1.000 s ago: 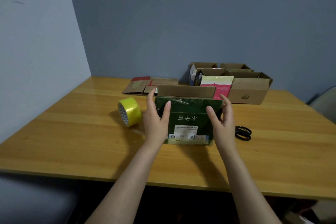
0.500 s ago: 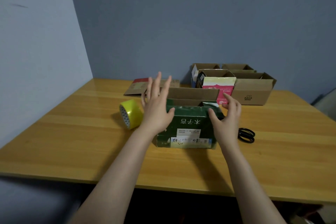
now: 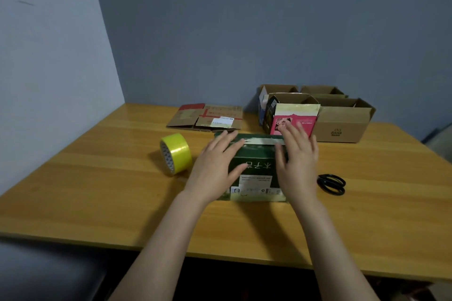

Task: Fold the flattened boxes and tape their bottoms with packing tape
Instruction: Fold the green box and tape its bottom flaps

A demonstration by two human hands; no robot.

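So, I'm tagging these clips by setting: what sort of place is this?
Likely a plain room set up for packing: a wooden table against bare walls, a yellow tape roll, scissors and folded cardboard boxes.

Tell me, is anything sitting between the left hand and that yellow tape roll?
Nothing visible does. The left hand lies open on the green box, and the yellow tape roll stands just to its left on the table, with only wood between them.
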